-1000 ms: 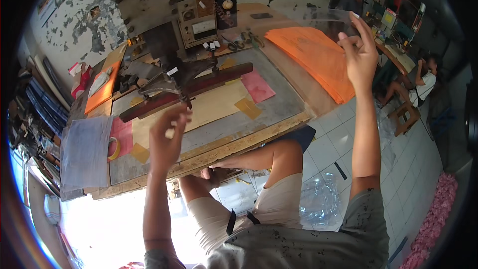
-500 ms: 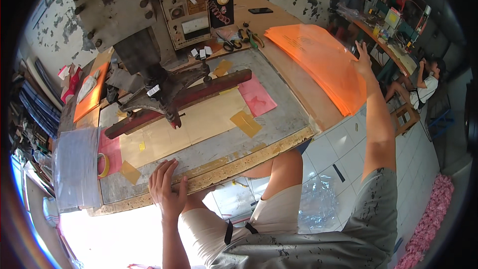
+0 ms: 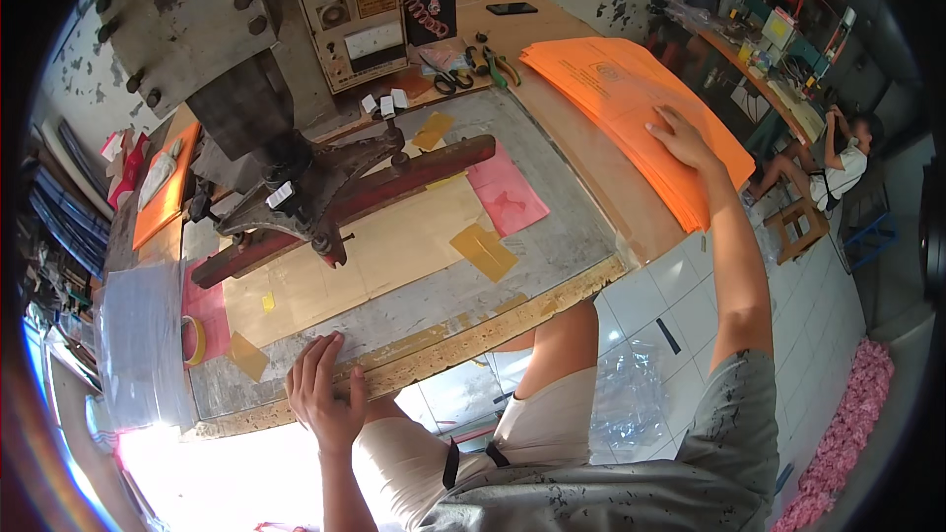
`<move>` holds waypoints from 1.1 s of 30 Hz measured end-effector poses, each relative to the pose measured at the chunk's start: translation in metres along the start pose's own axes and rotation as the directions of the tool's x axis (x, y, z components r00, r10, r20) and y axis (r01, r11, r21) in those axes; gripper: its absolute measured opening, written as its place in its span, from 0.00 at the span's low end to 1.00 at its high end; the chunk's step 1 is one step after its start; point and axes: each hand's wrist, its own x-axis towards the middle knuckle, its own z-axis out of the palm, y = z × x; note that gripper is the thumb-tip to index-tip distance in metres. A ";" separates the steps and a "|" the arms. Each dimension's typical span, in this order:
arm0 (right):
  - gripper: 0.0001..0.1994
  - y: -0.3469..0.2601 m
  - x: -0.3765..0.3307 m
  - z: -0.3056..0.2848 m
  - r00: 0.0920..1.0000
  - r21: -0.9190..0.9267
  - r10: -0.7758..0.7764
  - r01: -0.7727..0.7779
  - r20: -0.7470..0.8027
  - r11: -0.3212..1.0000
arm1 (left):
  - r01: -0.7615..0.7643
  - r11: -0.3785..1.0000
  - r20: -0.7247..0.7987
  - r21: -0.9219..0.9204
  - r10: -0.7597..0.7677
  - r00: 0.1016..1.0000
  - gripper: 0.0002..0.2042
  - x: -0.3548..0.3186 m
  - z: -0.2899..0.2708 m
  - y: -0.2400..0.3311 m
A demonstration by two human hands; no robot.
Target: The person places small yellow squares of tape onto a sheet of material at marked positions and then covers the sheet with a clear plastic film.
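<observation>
My right hand [image 3: 684,141] lies on top of a stack of orange plastic sheets [image 3: 601,89], its fingers stretched out over the top sheet. My left hand [image 3: 325,389] rests flat on the near edge of the grey work plate [image 3: 394,310], fingers extended and holding nothing. Ahead of it, a press with a long dark red bar [image 3: 414,182] stands over the plate. Under the bar lies a tan sheet [image 3: 325,266], with a pink piece [image 3: 506,192] at its right end and tan tape patches [image 3: 483,252] nearby.
Clear plastic sheets [image 3: 143,345] and a yellow tape roll [image 3: 193,340] sit at the left. Scissors [image 3: 453,81], pliers [image 3: 505,69] and a phone [image 3: 511,9] lie at the back. A control box [image 3: 353,25] stands behind the press. Two people work at the far right.
My right hand has moved left and down from the stack's far right edge onto the top sheet. My left hand stays on the plate's edge. The view has shifted slightly.
</observation>
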 end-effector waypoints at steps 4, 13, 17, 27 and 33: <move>0.41 0.019 0.019 0.004 0.998 0.023 0.055 -0.055 -0.010 0.998 | 0.006 1.000 -0.011 -0.016 -0.006 1.000 0.18 0.001 -0.002 0.004; 0.42 0.013 0.038 0.013 0.997 -0.035 0.078 -0.079 -0.029 0.996 | -0.001 1.000 -0.062 -0.010 0.000 0.998 0.19 -0.003 -0.002 -0.001; 0.42 0.010 0.036 0.013 0.993 -0.072 0.114 -0.117 -0.041 0.991 | -0.014 1.000 -0.080 -0.027 0.012 0.997 0.19 -0.002 -0.003 0.000; 0.28 -0.160 -0.122 0.069 0.820 0.053 -0.424 0.478 -0.384 0.877 | 0.281 0.830 -0.049 -0.481 -0.346 0.937 0.02 -0.031 -0.052 -0.038; 0.25 -0.183 -0.295 0.149 0.797 -0.030 -0.485 0.510 -0.361 0.860 | 0.309 0.923 -0.258 0.229 -0.248 0.934 0.18 -0.032 -0.119 -0.139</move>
